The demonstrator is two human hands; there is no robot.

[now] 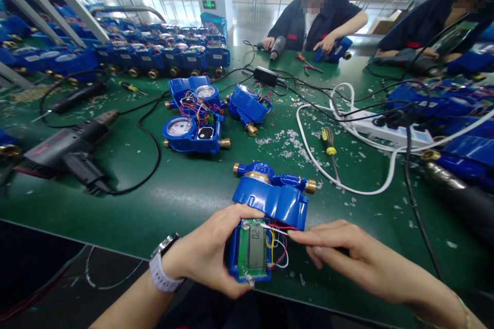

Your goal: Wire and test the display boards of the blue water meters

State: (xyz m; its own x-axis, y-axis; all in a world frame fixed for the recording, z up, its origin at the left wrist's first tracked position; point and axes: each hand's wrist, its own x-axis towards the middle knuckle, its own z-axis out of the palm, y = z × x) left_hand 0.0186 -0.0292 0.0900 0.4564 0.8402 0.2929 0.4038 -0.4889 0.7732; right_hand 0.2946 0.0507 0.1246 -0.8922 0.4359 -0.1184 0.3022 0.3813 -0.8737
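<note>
My left hand (210,249) is wrapped round a small blue housing with a green circuit board (243,247) and a grey LCD (256,247) showing digits. Red, yellow and white wires (278,249) come out of its right side. Fingertips of my right hand (343,252) are closed at the end of a thin white wire (275,229) that reaches to the top of the board. Just beyond lies a blue water meter (276,198) with brass threaded ends, its blue cover facing me and touching the housing.
Several opened blue meters (193,133) lie mid-table. A heat gun (69,151) is at left, a yellow-black screwdriver (329,143) and white power strip (389,123) at right, among cables and plastic scraps. Two co-workers sit across, one hand (328,43) on a blue meter.
</note>
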